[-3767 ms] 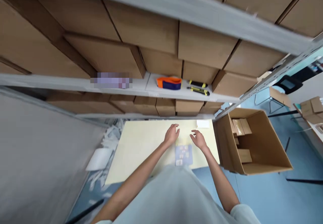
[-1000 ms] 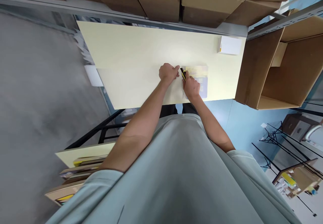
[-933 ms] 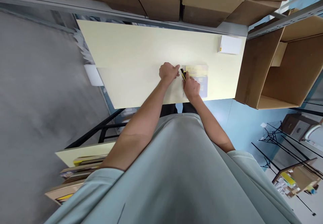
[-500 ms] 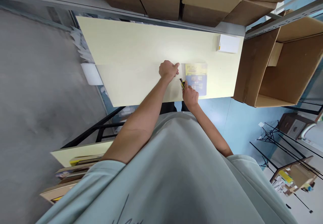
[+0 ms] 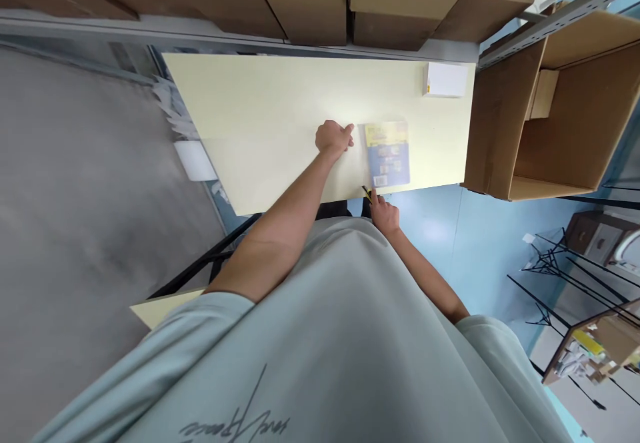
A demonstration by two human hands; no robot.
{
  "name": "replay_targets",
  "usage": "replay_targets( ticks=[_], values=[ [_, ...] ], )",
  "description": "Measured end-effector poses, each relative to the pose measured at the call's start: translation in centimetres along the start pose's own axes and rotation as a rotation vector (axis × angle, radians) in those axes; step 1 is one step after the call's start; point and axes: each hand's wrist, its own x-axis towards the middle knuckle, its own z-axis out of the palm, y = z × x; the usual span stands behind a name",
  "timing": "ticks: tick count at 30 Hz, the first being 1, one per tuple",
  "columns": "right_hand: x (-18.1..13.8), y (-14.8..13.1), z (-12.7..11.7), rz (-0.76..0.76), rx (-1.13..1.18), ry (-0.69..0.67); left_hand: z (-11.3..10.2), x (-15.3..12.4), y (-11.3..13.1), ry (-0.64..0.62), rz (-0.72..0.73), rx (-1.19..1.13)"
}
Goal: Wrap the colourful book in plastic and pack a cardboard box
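My right hand (image 5: pixel 385 216) is closed around a black and yellow utility knife (image 5: pixel 368 194), just past the near edge of the pale yellow table (image 5: pixel 265 123). Flat on the tabletop lies a thin yellow and blue booklet or packet (image 5: pixel 389 156), with a white label in its lower left corner; its print is blurred. Left of it, my left hand (image 5: pixel 334 138) rests on the table, fingers curled in and thumb pointing toward the packet. Whatever those curled fingers hold, if anything, is hidden.
A small white box (image 5: pixel 447 80) stands at the table's far right corner. Beyond the right end is a large open cardboard box (image 5: pixel 565 130). Cardboard boxes (image 5: pixel 305 3) line a shelf above the far edge. A white bin-like object (image 5: pixel 195 160) is off the left end.
My right hand has drawn the knife toward my body, from beside the packet's left edge to the table's near edge. My left hand has stayed in place. The view has shifted slightly.
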Motion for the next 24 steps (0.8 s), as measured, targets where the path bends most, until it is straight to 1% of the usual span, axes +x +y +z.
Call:
replay_targets(
  ticks=[5, 7, 10, 13, 16, 19, 21, 24],
  values=[
    [-2.0, 0.1, 1.6, 0.012, 0.039, -0.082, 0.0, -0.4, 0.2, 0.003, 0.011, 0.029],
    [-3.1, 0.3, 1.9, -0.002, 0.075, -0.088, 0.0, -0.8, 0.2, -0.008, 0.032, 0.050],
    [-4.6, 1.1, 1.6, 0.008, 0.145, -0.026, -0.7, -2.8, 0.4, -0.039, 0.091, 0.110],
    [-5.3, 2.3, 0.0, 0.073, 0.222, 0.106, -2.0, -6.8, 0.7, -0.050, 0.194, 0.142],
    [-4.9, 3.3, -3.1, 0.105, 0.300, 0.278, -3.0, -11.2, 1.4, -0.036, 0.310, 0.117],
    [-4.0, 4.4, -7.8, 0.112, 0.386, 0.424, -2.8, -13.8, 3.3, -0.016, 0.452, 0.059],
    [-3.3, 5.1, -11.6, 0.110, 0.453, 0.530, -2.6, -14.5, 5.9, 0.040, 0.541, 0.014],
    [-2.8, 6.3, -18.3, 0.056, 0.533, 0.708, -3.2, -15.0, 11.2, 0.171, 0.686, -0.055]
  ],
)
